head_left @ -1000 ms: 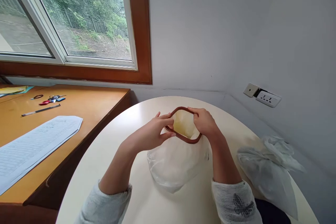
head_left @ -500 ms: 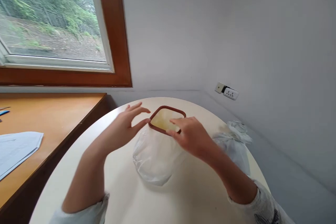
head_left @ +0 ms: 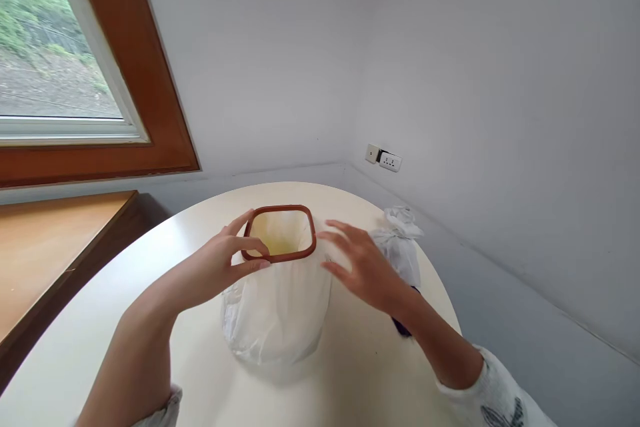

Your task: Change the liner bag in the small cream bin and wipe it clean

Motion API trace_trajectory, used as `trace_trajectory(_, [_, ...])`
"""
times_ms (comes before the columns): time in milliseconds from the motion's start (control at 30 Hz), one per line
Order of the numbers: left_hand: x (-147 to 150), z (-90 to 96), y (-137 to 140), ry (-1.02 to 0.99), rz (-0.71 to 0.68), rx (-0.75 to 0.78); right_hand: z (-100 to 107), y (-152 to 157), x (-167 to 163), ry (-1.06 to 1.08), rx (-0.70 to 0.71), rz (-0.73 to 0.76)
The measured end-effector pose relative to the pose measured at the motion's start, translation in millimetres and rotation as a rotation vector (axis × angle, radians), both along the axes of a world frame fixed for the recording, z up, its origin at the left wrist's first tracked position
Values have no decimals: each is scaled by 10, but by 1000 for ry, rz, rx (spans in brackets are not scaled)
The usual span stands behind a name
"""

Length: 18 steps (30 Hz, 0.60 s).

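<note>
A light-coloured trash bin [head_left: 295, 287] with a reddish-brown rim ring [head_left: 293, 256] stands upright on the round table. A thin clear plastic bag [head_left: 240, 330] hangs loosely around its lower outside. My left hand [head_left: 233, 250] grips the front left part of the rim, fingers over the edge and thumb on the outer side. My right hand [head_left: 357, 263] is open just right of the rim, with its fingers apart and nothing in them. The inside of the bin looks pale yellow; its bottom is hidden.
A tied white plastic bag [head_left: 403, 253] stands on the right of the round table [head_left: 200, 373], with a dark item [head_left: 401, 327] partly behind my right forearm. A wooden desk [head_left: 60, 233] is at the left. Wall sockets [head_left: 390, 161] and a window [head_left: 55, 53] are beyond.
My view has turned to the right. My left hand has closed on the front left rim, while my right hand has come off the rim and opened. The bin's rim has turned slightly.
</note>
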<state>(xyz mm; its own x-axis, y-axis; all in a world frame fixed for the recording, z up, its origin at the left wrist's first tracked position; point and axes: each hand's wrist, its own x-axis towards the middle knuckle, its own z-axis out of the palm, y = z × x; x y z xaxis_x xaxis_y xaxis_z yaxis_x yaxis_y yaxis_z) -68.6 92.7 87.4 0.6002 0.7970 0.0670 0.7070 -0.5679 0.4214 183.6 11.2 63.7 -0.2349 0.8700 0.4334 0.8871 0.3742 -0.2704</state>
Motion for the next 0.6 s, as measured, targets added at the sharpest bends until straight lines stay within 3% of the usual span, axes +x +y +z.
trace_trajectory(133, [99,17,-16,-29,-83,-4,-456,-170,718,218,150,-512])
trace_trajectory(200, [140,22,-25,-34,-109,4,-716,-202,1049,278,42,-657])
trace_trajectory(300, [201,17,-39,-30,-115,-24,-985,-131,1322,390,-201,-636])
trace_trajectory(367, [235,7,-46,-21,-105,-48,-1051,6,1343,436,-323,-612])
trace_trajectory(600, [307,13,-92,-45,-133,-15,-965,921,1009,553,-421,-571])
